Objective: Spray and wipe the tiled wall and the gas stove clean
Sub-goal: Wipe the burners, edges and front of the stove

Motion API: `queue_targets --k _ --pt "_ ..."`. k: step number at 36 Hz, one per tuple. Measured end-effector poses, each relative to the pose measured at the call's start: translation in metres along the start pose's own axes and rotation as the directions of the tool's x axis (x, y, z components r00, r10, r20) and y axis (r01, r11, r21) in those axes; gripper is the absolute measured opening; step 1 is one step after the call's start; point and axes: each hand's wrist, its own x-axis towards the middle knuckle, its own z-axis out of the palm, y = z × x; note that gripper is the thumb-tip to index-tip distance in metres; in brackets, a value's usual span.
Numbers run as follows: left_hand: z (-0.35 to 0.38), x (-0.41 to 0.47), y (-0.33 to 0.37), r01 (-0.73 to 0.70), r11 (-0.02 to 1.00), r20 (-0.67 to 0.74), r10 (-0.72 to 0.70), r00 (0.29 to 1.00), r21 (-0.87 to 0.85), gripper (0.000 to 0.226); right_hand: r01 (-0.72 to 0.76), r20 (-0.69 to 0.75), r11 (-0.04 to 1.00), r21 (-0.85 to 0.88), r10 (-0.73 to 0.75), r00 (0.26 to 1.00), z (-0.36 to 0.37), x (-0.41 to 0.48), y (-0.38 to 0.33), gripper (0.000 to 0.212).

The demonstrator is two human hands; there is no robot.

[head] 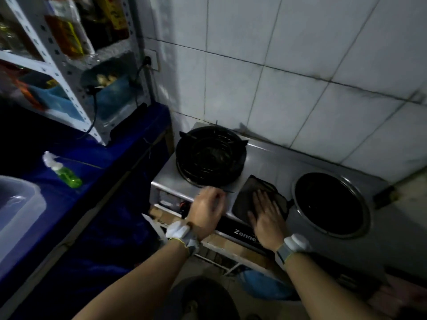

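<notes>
"Gas stove (263,162): position?"
"Backed against the tiled wall (277,65), just beside the blue-covered counter (104,204). Steel top, two burners."
"Hands?"
"Your right hand (265,215): flat, fingers straight, pressing the dark cloth (249,192) on the stove top between the burners, near the front edge. Your left hand (206,209): at the front edge by the left burner (209,155), fingers curled. It is too blurred to tell whether it holds anything."
"Step in hand?"
"Wiping the stove top, by my judgement. Spray bottle (63,169): on the counter, well apart from you."
"Next move?"
"Sweep the cloth flat out to the edges and round each burner rim. The wall shows dark streaks along its grout."
</notes>
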Motion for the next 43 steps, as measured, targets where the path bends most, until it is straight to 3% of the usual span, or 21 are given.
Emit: queue_targets --k 2,4,6,9,12,15,18,24,29,33,35,39,43 --pt "0.014 0.001 0.01 -0.036 0.999 0.087 0.039 0.995 -0.034 0.021 0.075 -0.005 0.997 0.036 -0.075 0.997 0.0 -0.002 -0.001 0.074" --pt "0.039 0.004 0.023 -0.056 0.996 0.177 0.067 0.982 -0.069 0.024 0.068 -0.011 0.983 0.172 -0.067 0.998 -0.007 -0.011 0.009 0.063" --pt "0.074 0.01 0.037 -0.084 0.995 0.295 0.098 0.951 -0.06 0.028 -0.003 -0.039 0.946 0.323 0.017 0.999 -0.024 -0.025 0.03 0.051" --pt "0.117 0.017 0.04 -0.206 0.974 0.439 0.146 0.886 0.093 0.047 -0.09 -0.231 0.858 0.505 0.235 0.944 -0.042 -0.042 0.055 0.05" --pt "0.141 0.017 0.053 -0.217 0.935 0.429 0.081 0.9 0.28 0.052 -0.098 -0.283 0.863 0.495 0.267 0.921 -0.052 -0.053 0.079 0.05" --pt "0.158 0.011 0.068 -0.229 0.954 0.349 0.151 0.925 0.194 0.033 -0.129 -0.254 0.876 0.465 0.272 0.928 -0.056 -0.059 0.1 0.046" --pt "0.169 0.009 0.071 -0.334 0.94 0.405 0.28 0.87 0.068 0.031 -0.189 -0.198 0.862 0.47 0.312 0.929 -0.061 -0.064 0.12 0.043" --pt "0.178 0.041 0.054 -0.399 0.902 0.411 0.305 0.859 0.165 0.04 -0.222 -0.158 0.838 0.498 0.339 0.927 -0.07 -0.07 0.156 0.042" --pt "0.193 0.104 0.035 -0.37 0.881 0.441 0.218 0.871 0.294 0.048 -0.217 -0.145 0.849 0.482 0.322 0.936 -0.07 -0.074 0.174 0.043" --pt "0.204 0.117 0.055 -0.196 0.872 0.477 -0.048 0.877 0.449 0.066 -0.171 -0.152 0.88 0.443 0.262 0.953 -0.067 -0.078 0.178 0.041" --pt "0.216 0.103 0.067 -0.154 0.852 0.46 -0.111 0.881 0.5 0.064 -0.157 -0.173 0.893 0.422 0.249 0.953 -0.065 -0.083 0.188 0.039" --pt "0.21 0.064 0.068 -0.308 0.822 0.534 0.006 0.846 0.479 0.067 -0.148 -0.223 0.919 0.367 0.241 0.945 -0.057 -0.086 0.199 0.042" --pt "0.193 0.036 0.062 -0.509 0.756 0.649 0.149 0.746 0.411 0.063 -0.194 -0.26 0.919 0.342 0.291 0.921 -0.053 -0.088 0.209 0.039"
